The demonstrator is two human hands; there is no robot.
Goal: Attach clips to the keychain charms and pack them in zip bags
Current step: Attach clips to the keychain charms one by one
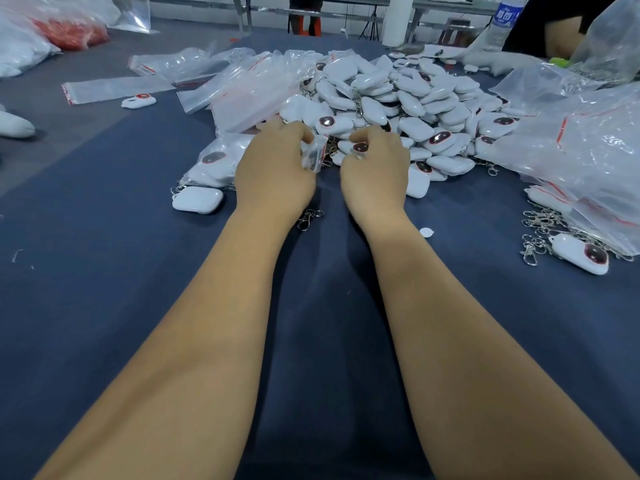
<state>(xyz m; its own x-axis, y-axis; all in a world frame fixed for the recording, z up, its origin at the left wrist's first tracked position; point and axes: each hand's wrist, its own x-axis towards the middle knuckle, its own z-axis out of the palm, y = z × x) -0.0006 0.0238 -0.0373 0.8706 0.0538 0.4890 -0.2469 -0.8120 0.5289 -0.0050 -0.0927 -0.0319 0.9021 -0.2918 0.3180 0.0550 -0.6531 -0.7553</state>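
Observation:
A big heap of white keychain charms (408,98) with dark oval faces lies on the blue cloth table (104,271). At its near edge my left hand (273,168) holds a small clear zip bag (315,154) by its side. My right hand (375,168) pinches one white charm (360,147) with its dark face up, just right of the bag. A loose metal clip (310,218) lies on the cloth between my wrists. More clips (540,233) are piled at the right.
Empty red-striped zip bags (242,88) spread left of the heap; bagged charms (214,164) and one loose charm (197,199) lie by my left hand. A pile of plastic bags (588,150) fills the right. Another person's arm (561,36) shows at far right.

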